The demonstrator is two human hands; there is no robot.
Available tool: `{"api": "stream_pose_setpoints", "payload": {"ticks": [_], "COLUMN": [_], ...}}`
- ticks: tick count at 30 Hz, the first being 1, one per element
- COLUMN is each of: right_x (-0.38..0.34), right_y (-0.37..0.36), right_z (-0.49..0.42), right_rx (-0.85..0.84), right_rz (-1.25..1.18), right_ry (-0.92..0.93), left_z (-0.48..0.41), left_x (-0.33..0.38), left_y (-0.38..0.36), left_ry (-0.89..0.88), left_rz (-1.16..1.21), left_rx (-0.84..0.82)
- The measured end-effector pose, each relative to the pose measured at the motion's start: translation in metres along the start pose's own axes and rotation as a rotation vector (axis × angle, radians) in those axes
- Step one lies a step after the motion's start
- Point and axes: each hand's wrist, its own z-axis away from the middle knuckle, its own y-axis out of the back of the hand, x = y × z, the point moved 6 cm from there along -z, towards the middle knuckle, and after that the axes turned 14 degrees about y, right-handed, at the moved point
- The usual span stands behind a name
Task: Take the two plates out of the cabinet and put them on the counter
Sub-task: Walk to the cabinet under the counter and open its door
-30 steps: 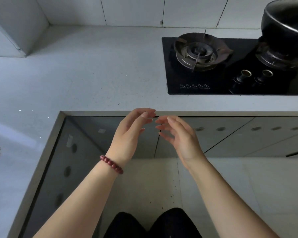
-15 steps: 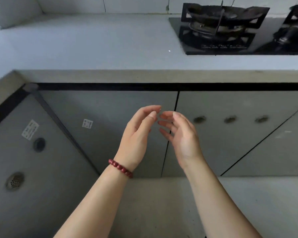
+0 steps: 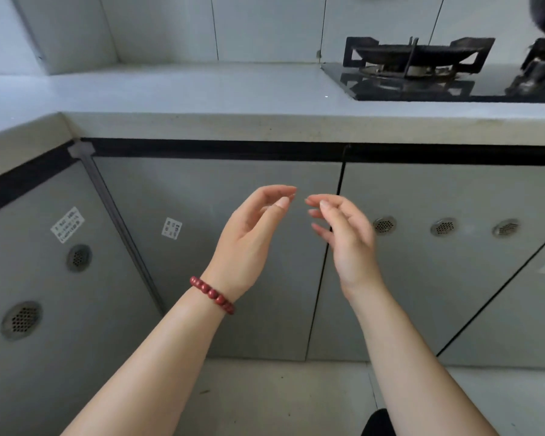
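Note:
Grey cabinet doors under the counter are all closed; the left door and the right door meet at a dark seam. No plates are in sight. My left hand, with a red bead bracelet at the wrist, is raised in front of the left door, fingers curled loosely and holding nothing. My right hand hovers over the seam, fingers apart and empty. The fingertips of both hands nearly meet, a short way below the white counter.
A black gas hob with a pan support sits on the counter at the right; a dark pot edge shows at the top right corner. More cabinet doors with round vent grilles angle off to the left. Tiled floor lies below.
My view has dropped from above the counter to level with the cabinet fronts. Both hands stay raised and empty, now a little further apart at the fingertips.

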Motion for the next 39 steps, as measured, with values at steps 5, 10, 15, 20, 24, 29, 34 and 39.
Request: {"api": "stream_pose_setpoints", "payload": {"ticks": [5,10,15,20,24,29,34,39], "right_x": [-0.008,-0.014,-0.009,0.004,0.007,0.011,0.007,0.003], "right_y": [-0.001,-0.007,-0.010,-0.010,-0.011,-0.012,-0.008,-0.008], "right_z": [-0.007,-0.015,-0.028,-0.034,-0.039,-0.039,-0.044,-0.039], "right_rx": [-0.072,-0.144,-0.222,-0.303,-0.303,-0.317,-0.270,-0.247], "right_rz": [0.394,0.750,0.938,1.023,1.044,1.045,1.017,1.001], "right_ry": [0.213,0.400,0.458,0.463,0.478,0.485,0.488,0.485], "left_z": [-0.012,-0.022,-0.040,-0.053,-0.059,-0.065,-0.061,-0.054], "left_x": [-0.008,-0.010,-0.012,-0.013,-0.012,-0.011,-0.014,-0.014], "left_y": [0.006,0.010,0.008,0.008,0.009,0.011,0.007,0.005], "left_ry": [-0.173,-0.300,-0.330,-0.334,-0.325,-0.291,-0.277,-0.285], "left_rz": [-0.543,-0.830,-0.985,-1.038,-1.040,-1.065,-1.036,-0.941], "left_rx": [0.109,0.200,0.214,0.216,0.224,0.227,0.220,0.250]}}
